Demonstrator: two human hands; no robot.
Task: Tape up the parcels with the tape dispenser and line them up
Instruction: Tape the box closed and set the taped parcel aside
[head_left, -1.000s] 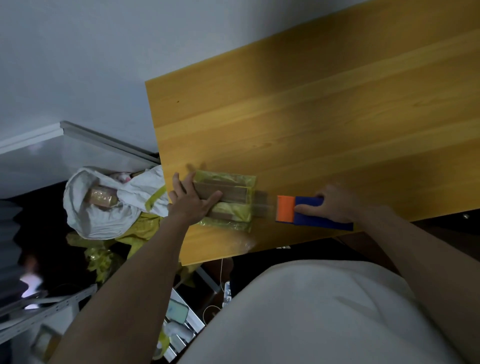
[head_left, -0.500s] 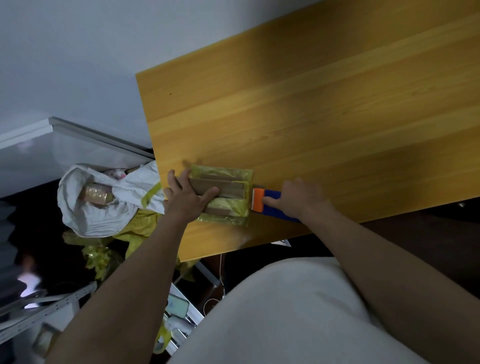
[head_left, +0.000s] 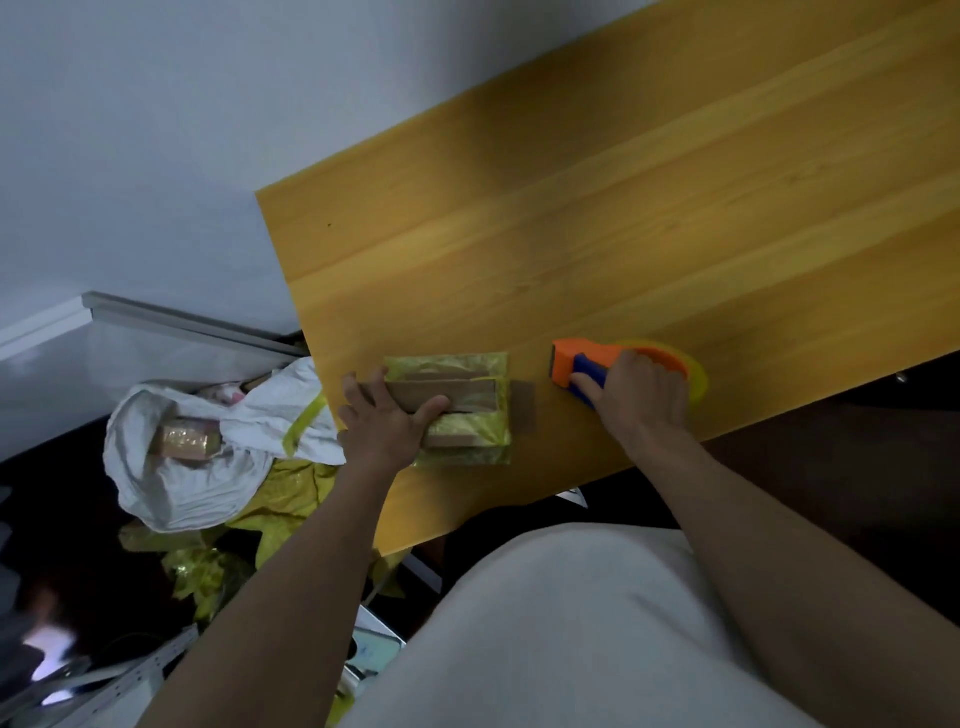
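One parcel (head_left: 457, 405) near the tabletop's (head_left: 623, 234) left edge, brown tape across it, pressed flat under open left hand (head_left: 387, 423); dispenser (head_left: 613, 369) gripped in right hand (head_left: 641, 397) just beside; lining up not begun.

Smooth wooden table (head_left: 623, 218) — crinkly glossy-wrapped parcel (head_left: 467, 431) — plastic tape dispenser (head_left: 566, 364).

Light: dim, bluish, brightest on the table (head_left: 623, 208).
Shadows: soft band across the wood.
Blur: lower-left corner smeared.
Distortion: wide-angle tilt.
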